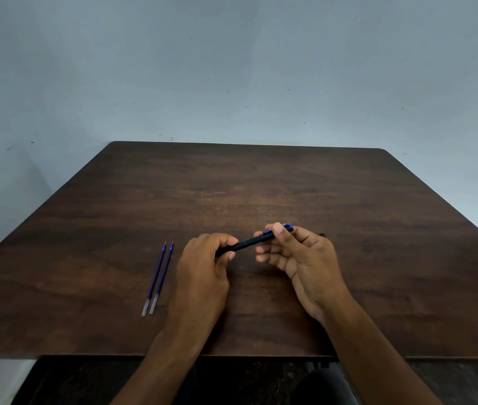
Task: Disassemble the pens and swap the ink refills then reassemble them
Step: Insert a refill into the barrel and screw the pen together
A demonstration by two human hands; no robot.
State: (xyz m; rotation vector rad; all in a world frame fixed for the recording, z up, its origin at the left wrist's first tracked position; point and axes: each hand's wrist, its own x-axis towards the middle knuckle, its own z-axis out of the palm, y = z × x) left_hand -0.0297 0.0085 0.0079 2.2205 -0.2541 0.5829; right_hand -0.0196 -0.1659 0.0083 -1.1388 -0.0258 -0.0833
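Head view: left hand and right hand both grip the pen above the bench; twist along its axis, two refills waiting leftward.

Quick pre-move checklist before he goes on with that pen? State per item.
1. Left hand grips the pen at its lower end: ok.
2. Right hand pinches the blue clip end: ok.
3. Pen held off the table: ok.
4. Two refills lie side by side left of the hands, tips pointing away: ok.
5. Pen barrel empty or loaded: cannot tell.
6. Second pen body in view: not ok, none clearly seen.
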